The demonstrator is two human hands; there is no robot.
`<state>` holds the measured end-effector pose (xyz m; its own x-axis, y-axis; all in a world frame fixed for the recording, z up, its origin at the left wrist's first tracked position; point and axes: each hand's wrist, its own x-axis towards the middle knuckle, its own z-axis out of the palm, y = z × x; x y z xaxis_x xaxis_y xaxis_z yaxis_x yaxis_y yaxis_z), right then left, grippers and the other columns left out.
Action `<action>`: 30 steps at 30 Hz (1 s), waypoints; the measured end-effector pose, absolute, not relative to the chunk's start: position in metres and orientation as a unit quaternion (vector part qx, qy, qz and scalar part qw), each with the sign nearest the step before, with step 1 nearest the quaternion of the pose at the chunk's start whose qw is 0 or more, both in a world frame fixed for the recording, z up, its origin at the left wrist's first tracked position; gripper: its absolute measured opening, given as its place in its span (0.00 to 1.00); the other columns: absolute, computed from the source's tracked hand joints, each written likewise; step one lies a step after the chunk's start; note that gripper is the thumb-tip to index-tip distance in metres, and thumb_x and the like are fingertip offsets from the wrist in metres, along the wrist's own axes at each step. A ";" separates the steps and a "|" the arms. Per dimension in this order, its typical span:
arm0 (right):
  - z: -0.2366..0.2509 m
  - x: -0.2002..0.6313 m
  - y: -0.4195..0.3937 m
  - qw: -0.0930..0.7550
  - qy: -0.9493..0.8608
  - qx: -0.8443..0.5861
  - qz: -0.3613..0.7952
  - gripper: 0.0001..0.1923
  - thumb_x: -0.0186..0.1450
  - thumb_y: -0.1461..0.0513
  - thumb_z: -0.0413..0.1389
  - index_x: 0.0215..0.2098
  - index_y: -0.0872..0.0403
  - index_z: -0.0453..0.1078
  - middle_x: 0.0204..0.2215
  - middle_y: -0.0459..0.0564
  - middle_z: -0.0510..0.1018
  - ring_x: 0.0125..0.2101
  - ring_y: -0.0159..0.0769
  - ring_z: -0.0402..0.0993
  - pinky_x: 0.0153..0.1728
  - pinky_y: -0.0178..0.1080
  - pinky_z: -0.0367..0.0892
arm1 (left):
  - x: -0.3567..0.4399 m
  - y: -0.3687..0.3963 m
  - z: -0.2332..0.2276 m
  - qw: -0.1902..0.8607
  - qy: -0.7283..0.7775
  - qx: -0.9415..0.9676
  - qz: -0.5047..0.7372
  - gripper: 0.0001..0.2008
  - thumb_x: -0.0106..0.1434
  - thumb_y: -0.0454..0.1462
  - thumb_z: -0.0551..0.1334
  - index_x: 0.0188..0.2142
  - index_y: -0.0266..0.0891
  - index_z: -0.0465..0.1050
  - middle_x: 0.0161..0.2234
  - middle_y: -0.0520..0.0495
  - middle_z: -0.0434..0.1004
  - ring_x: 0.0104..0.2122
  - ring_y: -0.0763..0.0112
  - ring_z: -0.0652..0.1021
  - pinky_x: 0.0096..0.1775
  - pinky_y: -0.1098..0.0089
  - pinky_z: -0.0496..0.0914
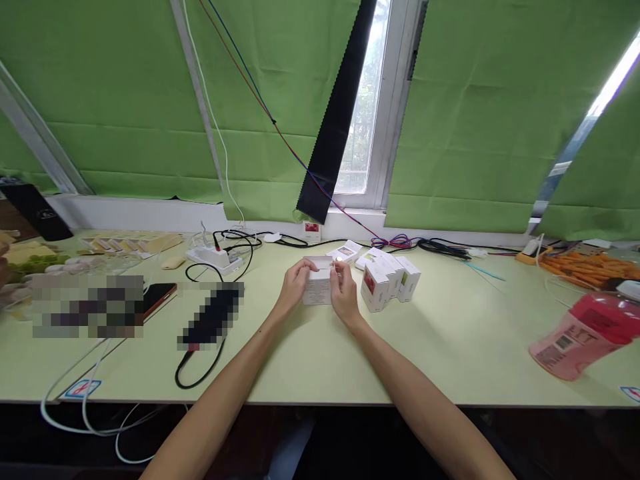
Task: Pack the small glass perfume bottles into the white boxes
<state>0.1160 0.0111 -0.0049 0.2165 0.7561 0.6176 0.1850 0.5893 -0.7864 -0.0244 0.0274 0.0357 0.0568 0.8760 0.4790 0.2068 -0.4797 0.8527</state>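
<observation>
A small white box (318, 285) is held between both hands at the middle of the tabletop (450, 347). The left hand (295, 283) is closed on the box's left side, with its fingers curled over the top edge. The right hand (344, 290) is closed on the right side, its fingertips (336, 269) pinched at the top flap. The box stands upright on, or just above, the tabletop; which of the two cannot be told.

As far as can be judged, the top flap is being worked and is not yet fully shut or fully open. Just to the right, a cluster of finished-looking boxes (387, 280) stands upright and close together, and a few flatter ones (345, 252) lie behind them.

The boxes are thin card, matt white and square-edged, with small red or green printed panels. The tabletop is smooth, pale green and slightly glossy. A pink plastic bottle (580, 337) lies on its side at the far right, near an orange heap (585, 265) that is too blurred to name. Black cables (240, 243) loop to a white charger (215, 257) on the left, beside a phone (159, 297). Creased green cloth (125, 100) hangs across the window (367, 100) behind.
</observation>
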 end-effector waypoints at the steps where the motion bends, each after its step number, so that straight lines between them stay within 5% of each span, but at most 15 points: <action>1: -0.005 0.116 0.011 0.670 -0.588 -0.400 0.214 0.17 0.74 0.50 0.47 0.50 0.52 0.66 0.44 0.55 0.79 0.38 0.38 0.76 0.39 0.39 0.68 | -0.025 0.029 0.035 0.308 0.409 0.657 0.553 0.11 0.61 0.40 0.54 0.28 0.42 0.73 0.30 0.48 0.74 0.32 0.64 0.70 0.32 0.68 0.62; 11: -0.003 0.117 0.010 0.670 -0.580 -0.404 0.226 0.17 0.74 0.49 0.45 0.48 0.52 0.67 0.42 0.53 0.79 0.41 0.40 0.75 0.40 0.39 0.67 | -0.029 0.041 0.027 0.377 0.390 0.625 0.561 0.11 0.58 0.40 0.56 0.28 0.41 0.76 0.32 0.47 0.76 0.30 0.66 0.70 0.29 0.69 0.60; 23: -0.002 0.118 0.012 0.659 -0.592 -0.405 0.225 0.20 0.73 0.49 0.50 0.50 0.54 0.73 0.44 0.52 0.81 0.31 0.34 0.73 0.34 0.37 0.66 | -0.024 0.035 0.029 0.301 0.410 0.663 0.549 0.08 0.57 0.41 0.60 0.31 0.40 0.75 0.30 0.50 0.74 0.30 0.68 0.69 0.34 0.68 0.62; 30: -0.002 0.118 0.012 0.659 -0.608 -0.394 0.200 0.20 0.74 0.53 0.49 0.49 0.54 0.78 0.47 0.54 0.83 0.41 0.39 0.76 0.38 0.39 0.68 | -0.024 0.036 0.027 0.291 0.382 0.675 0.560 0.08 0.59 0.41 0.62 0.35 0.40 0.75 0.36 0.49 0.77 0.36 0.66 0.73 0.39 0.68 0.66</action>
